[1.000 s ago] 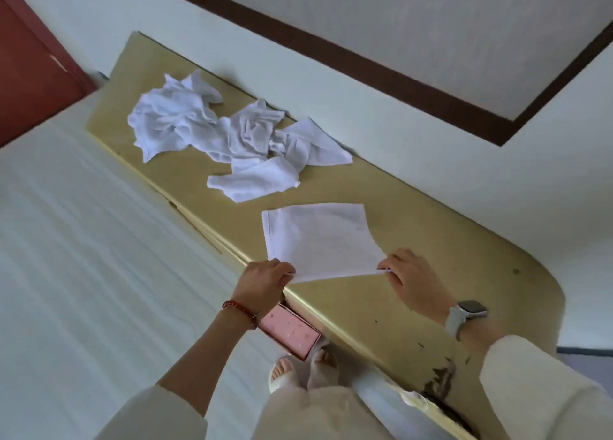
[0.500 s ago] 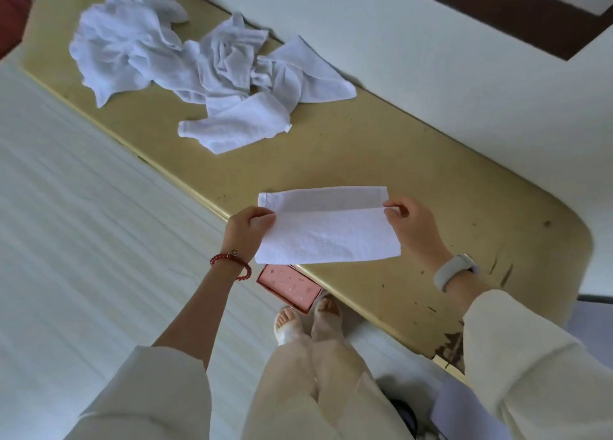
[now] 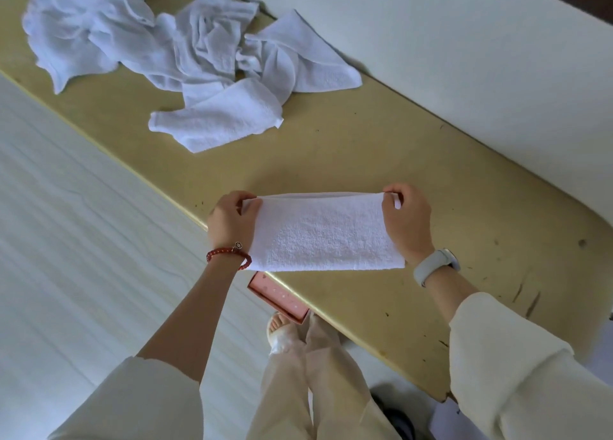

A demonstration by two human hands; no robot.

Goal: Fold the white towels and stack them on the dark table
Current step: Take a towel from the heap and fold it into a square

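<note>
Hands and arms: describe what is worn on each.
The left hand has a red beaded bracelet with a small round charm at the wrist. The right hand has a pale grey smartwatch. Both arms wear loose cream sleeves, pushed up the forearms.

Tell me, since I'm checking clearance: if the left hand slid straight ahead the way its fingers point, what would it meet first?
Probably only bare table; the left hand points past the crumpled towels, though depth is unclear.
</note>
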